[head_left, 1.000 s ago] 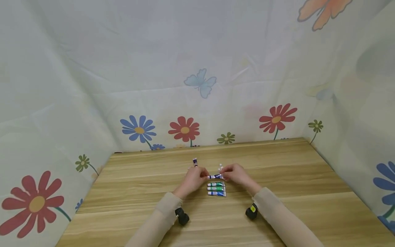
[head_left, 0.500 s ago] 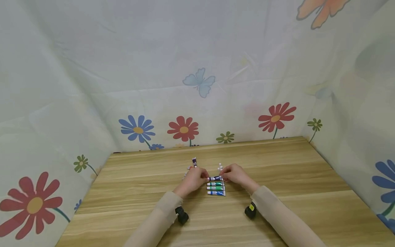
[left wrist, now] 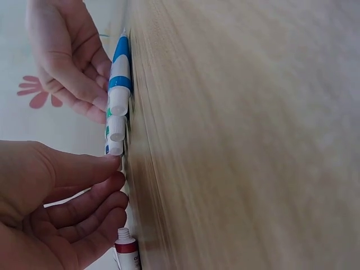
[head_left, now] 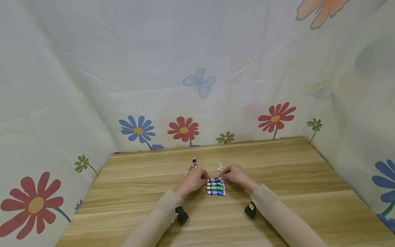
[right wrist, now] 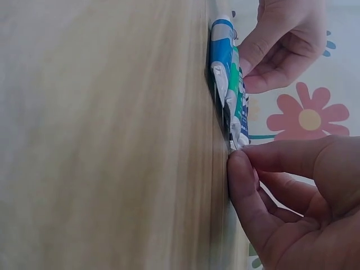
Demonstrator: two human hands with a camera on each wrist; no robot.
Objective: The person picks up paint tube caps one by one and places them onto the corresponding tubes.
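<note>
Pinched at its cap end by the left hand [head_left: 194, 180] and its tail by the right hand [head_left: 237, 174], the dark paint tube [head_left: 215, 179] had just come nearer, closing up beyond the dark-green tube [head_left: 215, 184] as fourth in line.

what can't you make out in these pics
Whatever lies beneath the left hand, head view: the hand hides it.
Wording on the dark tube, head view: too small.
Number of white pieces, head view: too small.
Rest of the red-banded tube, left wrist view: cut off by bottom edge.
</note>
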